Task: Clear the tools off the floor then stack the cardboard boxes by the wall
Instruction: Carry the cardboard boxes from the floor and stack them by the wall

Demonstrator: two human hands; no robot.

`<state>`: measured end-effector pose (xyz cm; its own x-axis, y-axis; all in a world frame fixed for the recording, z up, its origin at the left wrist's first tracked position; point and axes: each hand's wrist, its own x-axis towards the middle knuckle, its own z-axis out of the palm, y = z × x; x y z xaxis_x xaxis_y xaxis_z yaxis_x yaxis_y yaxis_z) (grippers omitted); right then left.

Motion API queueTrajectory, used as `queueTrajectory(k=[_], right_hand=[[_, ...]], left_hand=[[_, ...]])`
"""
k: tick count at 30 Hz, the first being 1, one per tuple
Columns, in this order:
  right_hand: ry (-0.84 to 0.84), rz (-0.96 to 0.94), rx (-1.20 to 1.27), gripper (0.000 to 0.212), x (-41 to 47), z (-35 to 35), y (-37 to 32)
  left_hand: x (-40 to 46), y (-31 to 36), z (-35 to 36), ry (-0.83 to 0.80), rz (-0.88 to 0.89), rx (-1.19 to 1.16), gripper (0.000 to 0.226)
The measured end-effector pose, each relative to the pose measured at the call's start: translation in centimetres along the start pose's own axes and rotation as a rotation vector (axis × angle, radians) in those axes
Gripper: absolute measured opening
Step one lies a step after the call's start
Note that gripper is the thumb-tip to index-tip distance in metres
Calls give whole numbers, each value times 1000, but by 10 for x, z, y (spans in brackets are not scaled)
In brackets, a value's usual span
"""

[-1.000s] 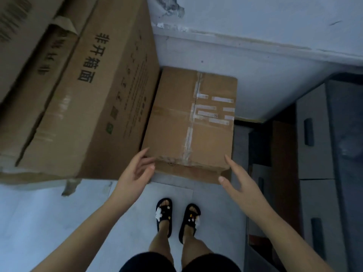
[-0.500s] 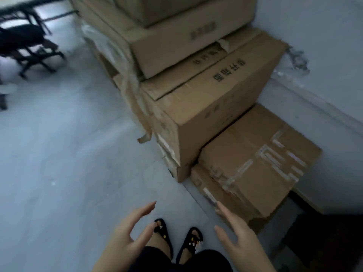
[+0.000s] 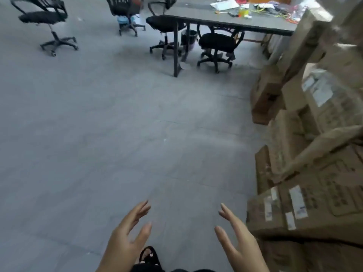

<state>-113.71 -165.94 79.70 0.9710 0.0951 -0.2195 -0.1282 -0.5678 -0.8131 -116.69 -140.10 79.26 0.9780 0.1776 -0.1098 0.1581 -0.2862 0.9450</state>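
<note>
- Head view: the left hand (image 3: 125, 240) is held out low in front of the body with its fingers straight and spread, palm turned inward, holding nothing.
- The right hand (image 3: 238, 239) mirrors it, with fingers straight and apart, palm facing the left hand, and nothing in it.
- The two hands are apart from each other and touch no object; the grey floor (image 3: 110, 138) shows between them.
- The right hand is just beside the near corner of the cardboard boxes (image 3: 306, 173) but does not touch them.
- The cardboard boxes are piled along the right edge of the picture, several high, running from the bottom corner up toward the desk; some carry white labels, and the picture is blurred here, so their print cannot be read.
- One black sandal (image 3: 149, 257) with a small flower shows on the floor at the bottom edge, between the hands.
- A grey desk (image 3: 231, 22) stands at the far end, with papers and small coloured items on its top that are too small to tell apart.
- One black office chair (image 3: 219, 43) sits tucked under the desk, and another office chair (image 3: 44, 16) stands alone at the far left.
- A dark bin (image 3: 189, 38) stands under the desk, beside its leg.
</note>
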Motion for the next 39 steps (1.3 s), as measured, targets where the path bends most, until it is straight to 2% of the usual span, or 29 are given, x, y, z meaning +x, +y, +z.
queueTrajectory(k=[6,11,13,16,21,23,27,32,34,36,39], right_hand=[[-99,-119,46,63,74,111,-90],[-229,-255,16,56,132,174,-159],[-312,-290,-20,45,153,194,-181],[-379,-318,-62,46,190,222,-208],[-415,-424,-100,57,280,278,-269],[-466,-448,-103,44,325,303,-299],[-528,-523,-76,36,413,356,-370],[-698,-630,-109,39,481,446,-440],[-765,-658,-128,46,493,487,-461],[-822,-675,-152,38,500,531,-483],[-871,-709,-141,42,507,603,-522]], left_hand=[[32,-36,-129,244,-20,-2,61],[49,-58,-203,458,-68,-20,50],[59,-69,-224,518,-83,-50,44],[83,-81,-247,571,-117,-69,44],[155,-99,-295,686,-162,-61,46],[193,-104,-324,759,-172,-74,45],[263,-102,-384,893,-186,-81,44],[302,-110,-444,1082,-268,-129,43],[307,-119,-470,1164,-315,-157,45],[312,-131,-500,1231,-347,-175,46],[319,-156,-558,1280,-397,-166,43]])
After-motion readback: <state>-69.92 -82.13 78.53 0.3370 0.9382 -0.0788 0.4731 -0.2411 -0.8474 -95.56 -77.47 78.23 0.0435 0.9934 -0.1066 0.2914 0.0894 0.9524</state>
